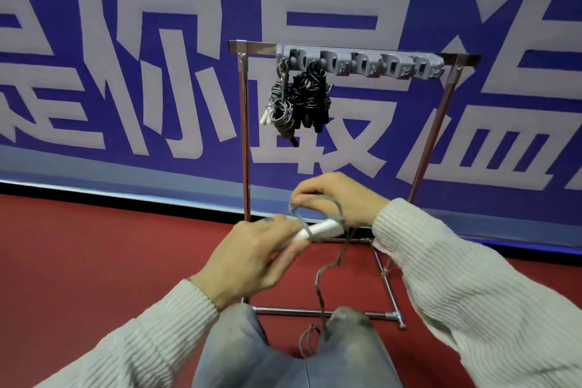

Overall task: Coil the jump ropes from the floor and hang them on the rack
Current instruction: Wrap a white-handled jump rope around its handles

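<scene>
hung ropes (296,104) on rack (352,49)

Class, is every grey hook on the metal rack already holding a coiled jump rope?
No: only the two leftmost grey plastic hooks hold coiled ropes; the rest hang bare.

One camera on my head, wide-angle, facing forward and down, close over my hands (283,230), the rack (352,50) near ahead, blue wall banner (126,72) behind, red floor (94,246) below.

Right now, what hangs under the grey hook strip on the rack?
Under the hook strip, two coiled ropes: a grey one and a black one. The remaining hooks look empty.
</scene>
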A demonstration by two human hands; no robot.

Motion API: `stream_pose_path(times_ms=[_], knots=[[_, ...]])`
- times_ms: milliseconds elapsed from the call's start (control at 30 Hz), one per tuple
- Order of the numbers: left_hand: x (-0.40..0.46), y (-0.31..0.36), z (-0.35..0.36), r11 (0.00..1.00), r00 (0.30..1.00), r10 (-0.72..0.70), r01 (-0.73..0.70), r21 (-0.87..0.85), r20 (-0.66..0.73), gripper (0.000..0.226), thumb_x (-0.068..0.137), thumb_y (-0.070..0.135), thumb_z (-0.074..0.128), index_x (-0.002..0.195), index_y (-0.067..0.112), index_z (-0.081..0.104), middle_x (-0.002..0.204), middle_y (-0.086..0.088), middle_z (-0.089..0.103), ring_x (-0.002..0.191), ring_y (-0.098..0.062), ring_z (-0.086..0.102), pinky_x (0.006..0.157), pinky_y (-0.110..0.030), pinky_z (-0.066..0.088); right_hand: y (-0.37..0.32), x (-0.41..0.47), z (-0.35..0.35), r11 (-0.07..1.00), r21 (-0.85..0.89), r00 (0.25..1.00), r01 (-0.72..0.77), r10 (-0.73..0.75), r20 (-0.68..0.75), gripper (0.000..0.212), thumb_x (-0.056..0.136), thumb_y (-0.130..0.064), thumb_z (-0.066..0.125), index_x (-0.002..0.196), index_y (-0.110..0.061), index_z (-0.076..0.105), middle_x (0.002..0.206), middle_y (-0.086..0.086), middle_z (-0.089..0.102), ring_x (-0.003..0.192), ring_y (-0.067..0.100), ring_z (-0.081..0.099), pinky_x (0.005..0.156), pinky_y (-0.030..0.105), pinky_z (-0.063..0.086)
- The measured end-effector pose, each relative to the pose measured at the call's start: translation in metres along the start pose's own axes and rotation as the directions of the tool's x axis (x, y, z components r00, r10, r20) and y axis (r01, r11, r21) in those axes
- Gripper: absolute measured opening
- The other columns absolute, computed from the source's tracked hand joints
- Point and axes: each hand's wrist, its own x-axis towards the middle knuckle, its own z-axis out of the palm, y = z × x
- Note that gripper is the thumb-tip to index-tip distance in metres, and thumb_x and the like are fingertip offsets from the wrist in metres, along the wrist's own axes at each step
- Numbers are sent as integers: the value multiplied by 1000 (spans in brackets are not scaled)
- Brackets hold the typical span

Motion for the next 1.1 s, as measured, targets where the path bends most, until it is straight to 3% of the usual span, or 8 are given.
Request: stream_pose_path(times_ms=[100,200,433,533,600,767,933,1100], knots=[[7,-6,-13,964,931,-263,244,-105,-252,25,100,42,54,96,20,65,71,17,57,59,-12,53,56,-16,38,6,-13,24,992,89,996,-92,92,0,26,106,-31,52,84,-34,67,63,-22,61,61,1,56,64,20,43],[11,-24,-11,852,832,-512,461,-249,-214,20,103,44,55,100,25,58,70,0,64,56,-20,54,54,-37,46,2,-28,54,996,56,998,-67,67,11,33,107,-39,45,97,-22,70,76,-26,64,77,-4,59,75,18,43],[-10,-34,-1,954,937,-238,176,243,256,34,105,58,33,111,35,57,82,8,60,75,-22,64,60,-37,51,-19,-20,10,949,-311,997,45,-62,-45,30,98,-51,59,86,-25,70,65,-11,58,62,9,53,63,33,45],[-7,-8,-11,997,901,-3,-31,70,434,32,108,50,38,124,33,60,86,10,60,74,-14,60,65,-32,50,-14,-8,-5,998,-61,998,2,2,57,22,93,-41,71,84,-22,74,71,-5,67,64,3,54,66,24,44],[-3,1,-24,992,953,18,21,-127,304,25,107,36,51,122,25,67,81,18,55,69,-4,52,64,-23,43,-10,-7,0,983,181,996,-40,25,83,15,94,-28,72,85,-17,75,74,-6,70,68,2,57,68,19,45],[1,0,-27,816,908,-420,371,-443,-13,14,102,28,60,98,22,72,69,17,60,57,-1,48,57,-22,38,-10,-20,42,877,469,995,-101,88,49,44,107,-19,49,79,-42,74,62,-4,45,58,15,36,56,21,34],[-6,-40,-2,805,812,-583,576,-143,-12,18,103,42,55,96,28,64,65,5,61,54,-8,51,57,-35,43,-17,-29,62,993,-79,995,-87,90,32,25,106,-35,48,94,-17,61,72,-9,53,68,12,49,66,35,39],[-13,-30,6,942,912,-321,279,187,254,46,102,60,32,105,29,65,76,12,56,77,-19,62,63,-37,49,-18,-10,21,933,-360,994,-31,68,89,26,99,-40,58,84,-22,69,67,-6,60,68,17,55,68,40,48]])
